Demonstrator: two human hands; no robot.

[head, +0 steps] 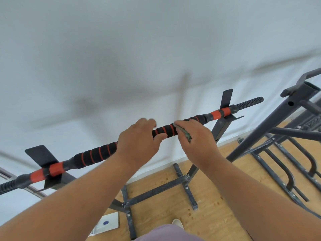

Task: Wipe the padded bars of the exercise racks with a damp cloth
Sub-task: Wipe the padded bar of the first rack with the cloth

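Left cradle point(43, 157): a dark bracket on the rack carried the bar's left end, seated at an orange band; the bar's weight was borne there, so neither hand had to support it.
Bar point(97, 153): it ran from lower left to upper right across both cradles, black foam with thin orange rings along the middle, ribbed bare ends overhanging beyond each cradle. It lay at about chest height in front of the person, near the white wall.
Left hand point(139, 141): it was curled over the foam near mid-span, fingers over the top and thumb beneath, holding the bar itself and no cloth. Judged purpose: to stop the bar rolling in its cradles under the wiping stroke.
Cloth point(184, 133): a small greenish wad, touching the foam just right of the left hand; only an edge showed under the fingers. Dampness could not be confirmed.
Right hand point(196, 141): its fingers were closed round the cloth, pressing it onto the padding. Judged step: wiping the foam section between mid-span and the right cradle.
Right cradle point(225, 101): it held the bar's right orange band.
Second rack point(260, 133): grey frame to the right, standing on the wooden floor point(217, 197); no padded bar on it could be made out.
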